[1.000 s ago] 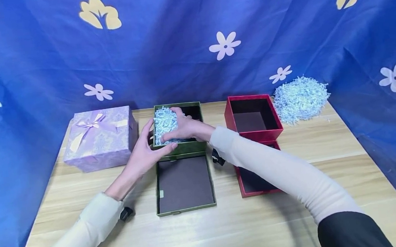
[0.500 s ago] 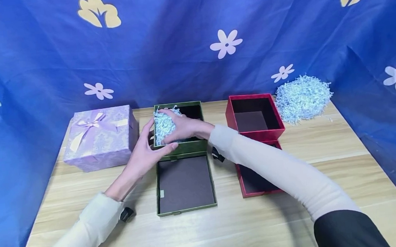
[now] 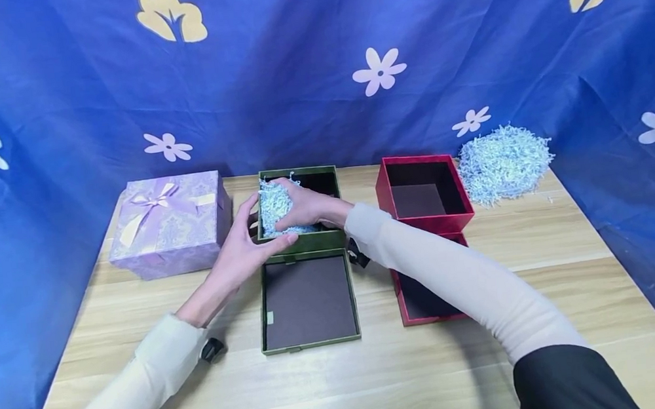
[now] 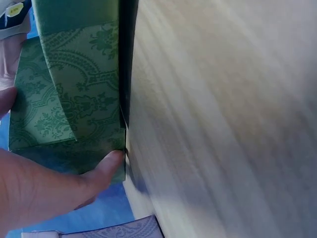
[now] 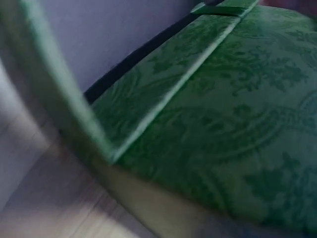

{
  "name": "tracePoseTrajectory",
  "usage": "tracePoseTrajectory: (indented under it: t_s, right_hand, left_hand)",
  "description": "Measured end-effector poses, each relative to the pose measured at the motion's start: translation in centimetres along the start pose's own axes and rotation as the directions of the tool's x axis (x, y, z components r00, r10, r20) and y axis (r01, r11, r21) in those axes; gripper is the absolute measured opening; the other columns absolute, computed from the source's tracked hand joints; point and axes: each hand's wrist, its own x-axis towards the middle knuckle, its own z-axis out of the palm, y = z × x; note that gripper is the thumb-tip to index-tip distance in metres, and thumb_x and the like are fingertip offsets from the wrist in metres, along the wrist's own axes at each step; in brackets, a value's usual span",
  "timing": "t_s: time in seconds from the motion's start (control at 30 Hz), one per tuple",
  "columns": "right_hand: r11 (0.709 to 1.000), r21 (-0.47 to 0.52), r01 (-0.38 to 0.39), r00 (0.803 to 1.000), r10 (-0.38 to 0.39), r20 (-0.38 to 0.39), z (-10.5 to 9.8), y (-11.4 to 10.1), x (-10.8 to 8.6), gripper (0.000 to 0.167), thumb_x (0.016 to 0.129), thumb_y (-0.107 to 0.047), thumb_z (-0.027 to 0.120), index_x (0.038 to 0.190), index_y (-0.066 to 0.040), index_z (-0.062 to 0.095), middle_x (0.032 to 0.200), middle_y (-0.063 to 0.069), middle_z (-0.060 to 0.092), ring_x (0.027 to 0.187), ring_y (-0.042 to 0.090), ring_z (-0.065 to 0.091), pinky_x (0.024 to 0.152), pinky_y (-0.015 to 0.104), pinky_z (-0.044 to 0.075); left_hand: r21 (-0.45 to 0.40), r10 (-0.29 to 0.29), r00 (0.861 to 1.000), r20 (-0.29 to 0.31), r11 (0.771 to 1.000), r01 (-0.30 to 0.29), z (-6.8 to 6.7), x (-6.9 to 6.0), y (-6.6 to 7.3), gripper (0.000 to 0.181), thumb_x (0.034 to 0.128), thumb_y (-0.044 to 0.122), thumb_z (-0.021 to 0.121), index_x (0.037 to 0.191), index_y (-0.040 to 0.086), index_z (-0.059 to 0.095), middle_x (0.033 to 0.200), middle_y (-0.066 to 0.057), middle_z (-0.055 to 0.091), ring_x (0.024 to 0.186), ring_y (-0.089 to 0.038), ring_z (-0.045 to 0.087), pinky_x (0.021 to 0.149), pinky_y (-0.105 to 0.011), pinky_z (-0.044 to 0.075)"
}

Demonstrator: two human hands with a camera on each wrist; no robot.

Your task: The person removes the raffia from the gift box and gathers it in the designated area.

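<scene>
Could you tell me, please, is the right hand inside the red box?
No, the right hand is in the green box, at the blue shreds.

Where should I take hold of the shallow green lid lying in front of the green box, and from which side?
I'd pinch the green lid by the middle of its near rim, coming from the wearer's side. It lies hollow side up, with that raised edge exposed, while its far edge sits close against the green box.

Green patterned box [image 3: 320, 241] upright, open-topped; pale-blue paper shreds [image 3: 272, 204] heaped inside, left part.
</scene>
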Motion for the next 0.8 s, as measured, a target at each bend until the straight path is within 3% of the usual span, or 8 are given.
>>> tracePoseTrajectory:
  t_s: [0.17, 0.37, 0.63, 0.8]
  right_hand:
    - [0.998, -0.003, -0.064, 0.998, 0.063, -0.027, -0.3, -0.2, -0.2, 0.102, 0.092, -0.007, 0.083, 0.174, -0.017, 0.023, 0.157, 0.012, 0.049, 0.115, 0.021, 0.055, 0.093, 0.026, 0.049]
    - [0.998, -0.003, -0.056, 0.998, 0.056, -0.016, -0.7, -0.4, -0.5, 0.101, 0.093, -0.009, 0.083, 0.174, -0.018, 0.024, 0.164, 0.012, 0.043, 0.123, 0.025, 0.054, 0.098, 0.033, 0.049]
    - [0.997, 0.016, -0.074, 0.996, 0.075, -0.05, -1.6, -1.3, -1.4, 0.103, 0.096, -0.012, 0.082, 0.176, -0.022, 0.018, 0.178, 0.007, 0.026, 0.151, 0.023, 0.039, 0.113, 0.037, 0.044]
    - [0.998, 0.036, -0.042, 0.996, 0.045, -0.077, -2.5, -1.8, -2.4, 0.104, 0.096, -0.011, 0.081, 0.177, -0.022, 0.017, 0.179, 0.007, 0.022, 0.145, 0.023, 0.041, 0.105, 0.037, 0.046]
  left_hand:
    - [-0.048, -0.045, 0.997, 0.064, 0.998, 0.048, -0.1, 0.2, 0.3, 0.115, 0.0943, 0.028, 0.089, 0.176, 0.024, 0.009, 0.177, -0.014, 0.019, 0.16, -0.035, 0.02, 0.126, -0.064, 0.021]
    - [-0.04, -0.104, 0.987, 0.125, 0.993, 0.11, -0.6, 0.2, 1.6, 0.117, 0.0949, 0.033, 0.088, 0.175, 0.022, 0.003, 0.179, -0.015, 0.008, 0.163, -0.036, 0.009, 0.127, -0.065, 0.016]
    - [-0.03, -0.153, 0.977, 0.147, 0.987, 0.159, -0.7, -0.1, 2.0, 0.123, 0.0954, 0.038, 0.087, 0.174, 0.016, -0.006, 0.18, -0.018, 0.001, 0.164, -0.037, 0.003, 0.128, -0.065, 0.012]
    - [-0.041, -0.154, 0.977, 0.145, 0.986, 0.161, -0.7, -0.1, 1.7, 0.126, 0.0952, 0.038, 0.087, 0.174, 0.016, -0.009, 0.179, -0.022, 0.003, 0.164, -0.04, 0.004, 0.127, -0.066, 0.015]
